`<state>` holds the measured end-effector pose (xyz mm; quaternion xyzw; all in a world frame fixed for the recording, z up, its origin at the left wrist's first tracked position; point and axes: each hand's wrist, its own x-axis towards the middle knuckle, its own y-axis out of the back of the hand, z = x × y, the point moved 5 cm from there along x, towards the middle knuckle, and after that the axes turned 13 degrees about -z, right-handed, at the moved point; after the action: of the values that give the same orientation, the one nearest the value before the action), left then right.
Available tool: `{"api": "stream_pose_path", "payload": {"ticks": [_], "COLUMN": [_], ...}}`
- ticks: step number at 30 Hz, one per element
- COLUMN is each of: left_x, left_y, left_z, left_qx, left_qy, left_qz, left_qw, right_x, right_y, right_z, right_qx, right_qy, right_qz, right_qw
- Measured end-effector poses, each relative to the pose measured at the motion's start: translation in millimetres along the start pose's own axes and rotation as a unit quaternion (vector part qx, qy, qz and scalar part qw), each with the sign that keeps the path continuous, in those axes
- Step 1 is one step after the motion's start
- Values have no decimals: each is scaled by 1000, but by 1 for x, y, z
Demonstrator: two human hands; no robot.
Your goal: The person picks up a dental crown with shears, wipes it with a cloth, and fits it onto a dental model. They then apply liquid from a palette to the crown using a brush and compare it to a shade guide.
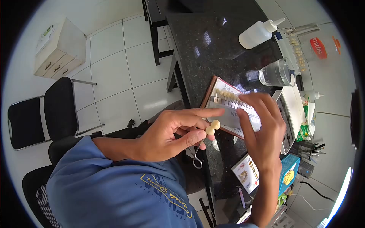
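Near the middle of the head view, my left hand (171, 133) holds a small pale yellow piece with rounded lobes (213, 127) between thumb and fingers. A metal instrument with a ring handle (196, 162) hangs below the same hand. To the right, my right hand (262, 131) is raised with thumb and index finger apart and nothing between them. Behind the hands lies a shade guide (229, 99) with a row of tooth-coloured tabs, partly covered by my fingers.
A white squeeze bottle (255, 35) and a glass of clear liquid (275, 73) stand on the black speckled table (190, 34). A card with sample tabs (246, 173) and a blue box (288, 171) lie at the lower right. Black chairs (61, 108) stand left.
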<state>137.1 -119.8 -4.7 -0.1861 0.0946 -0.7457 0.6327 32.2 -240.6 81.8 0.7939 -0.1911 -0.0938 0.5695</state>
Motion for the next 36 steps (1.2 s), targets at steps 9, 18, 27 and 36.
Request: {"api": "stream_pose_path", "payload": {"ticks": [9,18,27,36], "left_x": [5,7,8,-15], "left_y": [10,15,14,-70], "left_z": [-8,-9,0,-11], "left_qx": [-109,-144,-85,-133], "left_qy": [58,68,83,198], "left_qz": [-21,-26,-39,-220], "left_qw": [992,987,992,946], "right_x": [33,39,45,-159], "right_y": [-27,-31,-27,24], "right_z": [15,12,37,-40], "right_qx": [116,84,409,377], "right_qy": [-50,-73,-113,-311], "right_qz": [-44,-21,71,222], "right_qw": [991,994,903,844]}}
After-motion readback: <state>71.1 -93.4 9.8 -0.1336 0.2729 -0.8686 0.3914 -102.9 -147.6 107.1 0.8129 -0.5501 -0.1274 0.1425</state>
